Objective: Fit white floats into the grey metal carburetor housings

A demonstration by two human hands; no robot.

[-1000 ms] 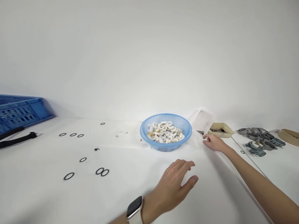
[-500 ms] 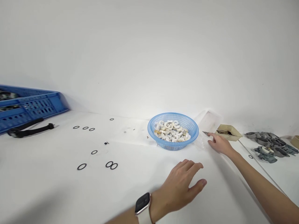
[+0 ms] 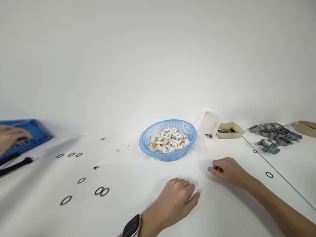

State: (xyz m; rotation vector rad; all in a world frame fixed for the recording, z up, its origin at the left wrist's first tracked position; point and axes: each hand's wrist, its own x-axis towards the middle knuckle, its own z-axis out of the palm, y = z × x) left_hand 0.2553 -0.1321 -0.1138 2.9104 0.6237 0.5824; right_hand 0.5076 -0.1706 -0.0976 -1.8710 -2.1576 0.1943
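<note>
The right hand (image 3: 228, 171) has its thumb and forefinger drawn close together, and the left hand (image 3: 172, 204) lies loosely curled (I cannot tell whether either holds anything). Beyond them, the blue basket (image 3: 170, 158) of white rings (image 3: 169, 141) stands left of some thin pins (image 3: 208, 135) and a beige tray (image 3: 232, 135).

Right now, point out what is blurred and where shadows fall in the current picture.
Head view: the co-worker's hand and the blue crate at far left are smeared, while the blue basket looks crisper; head view: soft shadows lie by the left hand and right hand, and a broad dim band crosses the table at left.
</note>
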